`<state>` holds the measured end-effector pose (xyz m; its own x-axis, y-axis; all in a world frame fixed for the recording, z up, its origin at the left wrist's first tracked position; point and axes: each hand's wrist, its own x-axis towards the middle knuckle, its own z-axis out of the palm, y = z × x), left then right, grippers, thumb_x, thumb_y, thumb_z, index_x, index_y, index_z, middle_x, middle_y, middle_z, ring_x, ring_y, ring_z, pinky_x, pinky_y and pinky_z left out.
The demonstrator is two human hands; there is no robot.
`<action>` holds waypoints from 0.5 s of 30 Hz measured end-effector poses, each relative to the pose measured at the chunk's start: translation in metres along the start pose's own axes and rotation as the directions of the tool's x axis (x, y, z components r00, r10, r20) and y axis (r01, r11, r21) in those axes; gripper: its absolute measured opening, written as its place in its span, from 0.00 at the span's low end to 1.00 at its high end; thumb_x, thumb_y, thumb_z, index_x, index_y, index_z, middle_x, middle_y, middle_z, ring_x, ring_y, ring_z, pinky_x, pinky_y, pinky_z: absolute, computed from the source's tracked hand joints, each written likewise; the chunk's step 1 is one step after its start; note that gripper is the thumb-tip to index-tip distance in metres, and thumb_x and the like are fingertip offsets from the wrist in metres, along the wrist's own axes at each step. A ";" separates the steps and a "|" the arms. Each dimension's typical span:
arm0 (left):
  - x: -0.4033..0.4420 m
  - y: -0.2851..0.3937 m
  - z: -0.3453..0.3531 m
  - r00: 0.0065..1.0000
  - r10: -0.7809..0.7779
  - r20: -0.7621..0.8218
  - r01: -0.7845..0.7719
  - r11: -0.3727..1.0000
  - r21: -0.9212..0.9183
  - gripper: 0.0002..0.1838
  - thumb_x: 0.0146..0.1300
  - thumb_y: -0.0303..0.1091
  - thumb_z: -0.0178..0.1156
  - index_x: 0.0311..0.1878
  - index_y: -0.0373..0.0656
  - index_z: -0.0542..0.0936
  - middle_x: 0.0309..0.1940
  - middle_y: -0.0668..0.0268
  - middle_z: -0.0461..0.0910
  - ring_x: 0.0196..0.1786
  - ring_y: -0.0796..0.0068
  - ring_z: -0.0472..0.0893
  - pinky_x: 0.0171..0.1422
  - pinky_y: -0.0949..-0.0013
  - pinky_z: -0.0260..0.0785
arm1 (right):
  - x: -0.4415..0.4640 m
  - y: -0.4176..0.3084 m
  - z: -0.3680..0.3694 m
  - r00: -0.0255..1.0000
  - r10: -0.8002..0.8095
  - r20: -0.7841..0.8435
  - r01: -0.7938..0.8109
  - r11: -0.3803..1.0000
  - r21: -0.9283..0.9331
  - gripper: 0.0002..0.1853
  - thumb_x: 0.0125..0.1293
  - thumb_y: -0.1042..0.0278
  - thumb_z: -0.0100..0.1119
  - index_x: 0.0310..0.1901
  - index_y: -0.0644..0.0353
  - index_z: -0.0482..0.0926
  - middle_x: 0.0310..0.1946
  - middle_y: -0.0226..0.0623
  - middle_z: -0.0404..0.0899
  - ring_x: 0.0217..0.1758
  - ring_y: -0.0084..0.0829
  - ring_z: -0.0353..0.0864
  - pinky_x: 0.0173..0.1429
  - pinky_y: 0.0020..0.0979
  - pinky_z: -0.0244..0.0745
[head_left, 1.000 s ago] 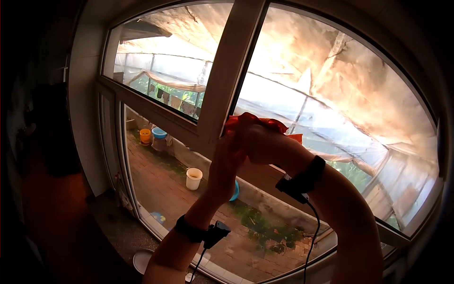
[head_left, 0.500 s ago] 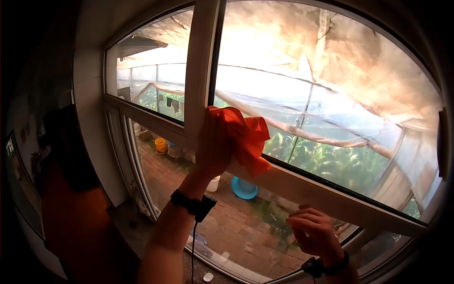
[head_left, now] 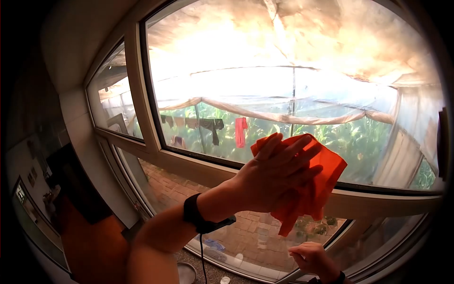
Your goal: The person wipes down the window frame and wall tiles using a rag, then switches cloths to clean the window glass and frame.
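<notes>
Hands apart. Left hand [head_left: 279, 175] raised, palm to the window, fingers splayed over an orange-red cloth [head_left: 331, 165]; flat on it rather than clenched, the contact under the palm hidden. Cloth sits beneath and to the right of that hand, overlapping the low edge of the large upper pane [head_left: 265, 85] and the window rail [head_left: 198, 173], one crumpled corner hanging below the fingers. Right hand [head_left: 312, 258] lower and to the right of the left, well apart from the cloth, in front of the lower glazing; fingers bent, how far closed I cannot tell. Black wristband [head_left: 193, 211] on the left wrist, a small dark unit at its underside, thin cable [head_left: 203, 258] dropping from it. Second dark band [head_left: 339, 278] at the right wrist, partly cut by the lower edge of view. Below the left forearm: a round metal-looking dish [head_left: 187, 273], and right of it a small white object [head_left: 225, 280], too small to identify. Through the glass beneath the left hand, brick paving [head_left: 257, 241]. Above and left of its fingers, outdoors, a red garment [head_left: 240, 132] and darker garments [head_left: 211, 127] hanging before green plants [head_left: 359, 146]. Far left of both hands, indoors, orange-brown floor [head_left: 94, 246].
</notes>
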<state>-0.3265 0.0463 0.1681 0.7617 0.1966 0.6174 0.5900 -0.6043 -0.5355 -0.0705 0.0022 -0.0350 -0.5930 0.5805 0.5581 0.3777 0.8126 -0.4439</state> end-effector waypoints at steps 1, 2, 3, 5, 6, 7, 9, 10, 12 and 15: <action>0.018 0.014 0.005 1.000 0.028 -0.009 -0.029 0.996 -0.082 0.29 0.63 0.56 0.56 0.65 0.54 0.75 0.73 0.59 0.64 0.79 0.58 0.56 0.81 0.42 0.37 | -0.005 0.002 -0.004 1.000 0.000 -0.001 0.000 1.000 0.000 0.05 0.57 0.74 0.67 0.37 0.59 0.85 0.24 0.40 0.82 0.28 0.42 0.83 0.34 0.36 0.77; 0.036 0.027 0.010 0.998 0.055 -0.020 -0.057 0.985 -0.161 0.29 0.61 0.57 0.58 0.62 0.54 0.77 0.72 0.59 0.64 0.80 0.59 0.56 0.82 0.43 0.36 | -0.009 0.002 -0.008 1.000 0.026 -0.006 -0.026 1.000 0.015 0.05 0.57 0.74 0.67 0.37 0.59 0.85 0.25 0.40 0.83 0.29 0.42 0.84 0.35 0.37 0.77; 0.055 0.040 0.013 0.994 0.067 -0.081 -0.089 0.945 -0.315 0.29 0.59 0.58 0.61 0.59 0.52 0.79 0.71 0.59 0.66 0.79 0.59 0.58 0.82 0.42 0.35 | -0.013 0.003 -0.012 0.999 0.052 -0.011 -0.052 0.998 0.031 0.06 0.57 0.74 0.66 0.37 0.58 0.85 0.25 0.40 0.83 0.30 0.42 0.84 0.35 0.37 0.78; 0.085 0.066 0.036 0.978 0.103 -0.181 -0.155 0.941 -0.301 0.27 0.58 0.55 0.62 0.58 0.53 0.78 0.73 0.60 0.63 0.79 0.59 0.57 0.81 0.42 0.38 | -0.020 0.007 -0.021 0.999 0.045 0.014 -0.045 0.999 0.014 0.05 0.58 0.73 0.66 0.37 0.58 0.85 0.25 0.40 0.83 0.30 0.42 0.84 0.36 0.37 0.78; 0.099 0.076 0.045 0.970 0.145 -0.194 -0.187 0.959 -0.213 0.28 0.58 0.55 0.62 0.60 0.56 0.77 0.76 0.62 0.60 0.80 0.61 0.55 0.81 0.43 0.39 | -0.024 0.009 -0.026 0.999 0.038 0.036 -0.037 0.999 -0.004 0.05 0.58 0.72 0.65 0.36 0.57 0.85 0.26 0.40 0.83 0.30 0.42 0.84 0.36 0.37 0.79; 0.110 0.084 0.049 0.957 0.152 -0.247 -0.193 0.969 -0.155 0.22 0.58 0.49 0.62 0.55 0.54 0.79 0.74 0.61 0.63 0.79 0.61 0.56 0.81 0.43 0.41 | -0.027 0.010 -0.026 0.998 0.038 0.042 -0.037 0.999 -0.004 0.05 0.58 0.72 0.65 0.36 0.57 0.85 0.26 0.40 0.83 0.30 0.42 0.84 0.36 0.37 0.79; 0.116 0.091 0.047 0.962 0.154 -0.226 -0.184 0.976 -0.117 0.21 0.57 0.47 0.62 0.53 0.53 0.80 0.73 0.61 0.64 0.79 0.61 0.56 0.81 0.44 0.41 | -0.032 0.012 -0.022 0.999 0.023 0.031 -0.025 0.997 0.066 0.06 0.59 0.71 0.65 0.38 0.57 0.85 0.26 0.42 0.83 0.30 0.42 0.84 0.36 0.37 0.79; 0.118 0.091 0.043 0.965 0.164 -0.205 -0.183 0.980 -0.076 0.19 0.56 0.45 0.63 0.52 0.53 0.81 0.72 0.61 0.66 0.79 0.61 0.57 0.81 0.44 0.41 | -0.036 0.014 -0.021 0.999 0.014 0.044 -0.017 0.998 0.061 0.06 0.59 0.71 0.65 0.38 0.57 0.85 0.26 0.42 0.83 0.30 0.42 0.84 0.36 0.37 0.79; 0.106 0.078 0.036 0.976 0.142 -0.165 -0.162 0.981 -0.109 0.19 0.55 0.41 0.63 0.53 0.54 0.82 0.72 0.62 0.66 0.79 0.61 0.56 0.80 0.43 0.41 | -0.046 0.017 -0.020 0.983 0.055 0.173 -0.068 0.995 0.069 0.07 0.58 0.74 0.64 0.38 0.61 0.86 0.29 0.43 0.85 0.34 0.43 0.86 0.40 0.36 0.80; 0.051 0.035 0.015 0.994 -0.010 -0.109 0.010 1.000 0.002 0.26 0.55 0.37 0.64 0.61 0.58 0.79 0.75 0.61 0.63 0.79 0.59 0.58 0.80 0.45 0.42 | -0.060 0.013 -0.033 0.959 0.126 0.255 -0.150 0.986 0.078 0.07 0.59 0.74 0.64 0.39 0.63 0.86 0.31 0.46 0.85 0.36 0.44 0.87 0.42 0.36 0.81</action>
<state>-0.2633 0.0469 0.1724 0.7223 0.1170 0.6816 0.5979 -0.6009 -0.5305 -0.0066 -0.0208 -0.0511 -0.7024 0.6454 0.3002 0.4060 0.7097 -0.5757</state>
